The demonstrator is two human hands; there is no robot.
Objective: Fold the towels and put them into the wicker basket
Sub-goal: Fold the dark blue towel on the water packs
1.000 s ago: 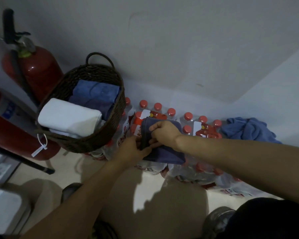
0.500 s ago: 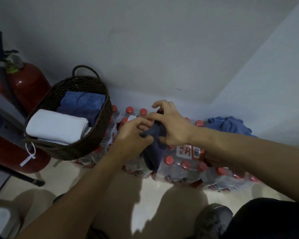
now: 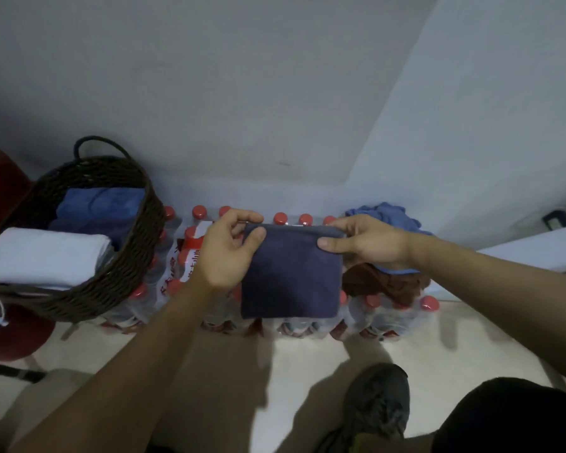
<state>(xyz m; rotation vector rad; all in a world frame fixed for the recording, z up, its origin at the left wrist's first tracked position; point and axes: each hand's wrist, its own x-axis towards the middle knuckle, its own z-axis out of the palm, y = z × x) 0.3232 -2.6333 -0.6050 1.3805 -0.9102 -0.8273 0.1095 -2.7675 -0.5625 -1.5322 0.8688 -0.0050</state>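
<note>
At frame centre, the left hand (image 3: 224, 253) and right hand (image 3: 368, 243) pinch the top corners of a folded dark navy towel (image 3: 290, 273). The brown wicker basket (image 3: 134, 256), left, already holds two; crumpled blue (image 3: 389, 214) and brown towels (image 3: 386, 284) wait right.

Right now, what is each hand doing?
Left hand: pinches the dark towel at its top left corner.
Right hand: pinches its top right corner.
</note>
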